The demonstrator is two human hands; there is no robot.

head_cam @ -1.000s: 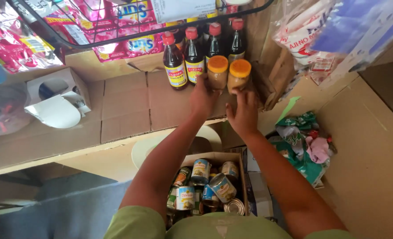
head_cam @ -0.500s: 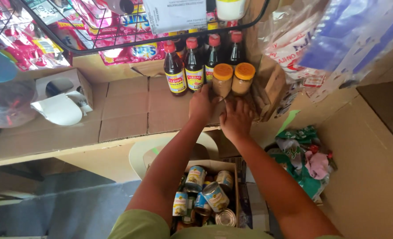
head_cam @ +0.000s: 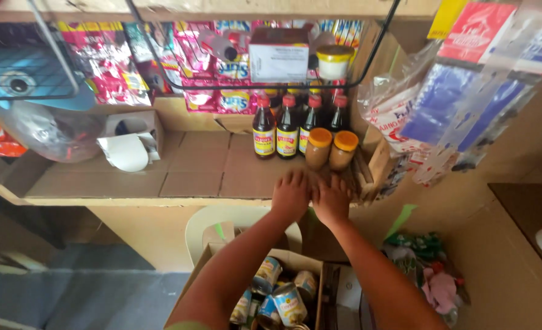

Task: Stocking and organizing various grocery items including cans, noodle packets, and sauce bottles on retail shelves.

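Both hands lie flat on the cardboard-lined shelf (head_cam: 191, 165), just before two orange-lidded jars.

From the left: a torn white carton (head_cam: 130, 143) sits well apart; the left hand (head_cam: 291, 194) and right hand (head_cam: 332, 198) rest side by side, palms down, grip open and holding nothing. The two orange-lidded glass jars of brown spread (head_cam: 331, 150) stand upright just beyond the fingertips, apart from them. Dark red-capped sauce bottles (head_cam: 288, 125) stand behind. Below, a cardboard box of tin cans (head_cam: 280, 296).
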